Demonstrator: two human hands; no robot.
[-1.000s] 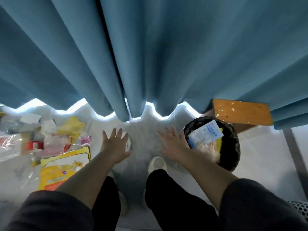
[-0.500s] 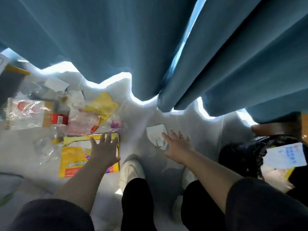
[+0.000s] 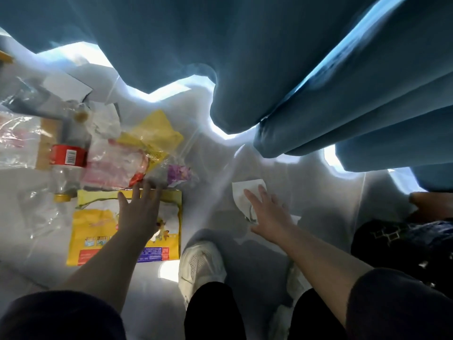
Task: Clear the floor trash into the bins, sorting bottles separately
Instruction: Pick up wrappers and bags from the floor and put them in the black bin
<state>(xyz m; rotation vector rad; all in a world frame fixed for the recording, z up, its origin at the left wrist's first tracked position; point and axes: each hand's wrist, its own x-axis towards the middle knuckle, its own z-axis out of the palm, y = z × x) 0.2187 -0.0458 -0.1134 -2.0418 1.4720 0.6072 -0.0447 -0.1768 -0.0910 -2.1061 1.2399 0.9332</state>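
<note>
Trash lies on the pale floor at my left. A large yellow bag [image 3: 98, 231] lies flat, and my left hand [image 3: 139, 209] hovers over its top edge with fingers spread. A clear plastic bottle [image 3: 67, 153] with a red label and yellow cap lies behind it, beside pink-and-clear wrappers [image 3: 115, 170] and a yellow wrapper [image 3: 154, 136]. A white piece of paper [image 3: 245, 192] lies ahead of my right foot; my right hand [image 3: 267, 212] is open over it, fingers on its near part. A black-lined bin [image 3: 402, 244] shows at the right edge.
Blue curtains [image 3: 245, 57] hang across the top, their hems just above the floor. More clear plastic packaging [image 3: 17, 141] and white card [image 3: 66, 87] lie at far left. My white shoes [image 3: 201, 263] stand between the yellow bag and the bin.
The view has swung left and lower; the bin has slid to the right edge. Both hands have reached further forward, the left over the yellow bag, the right onto the white paper.
</note>
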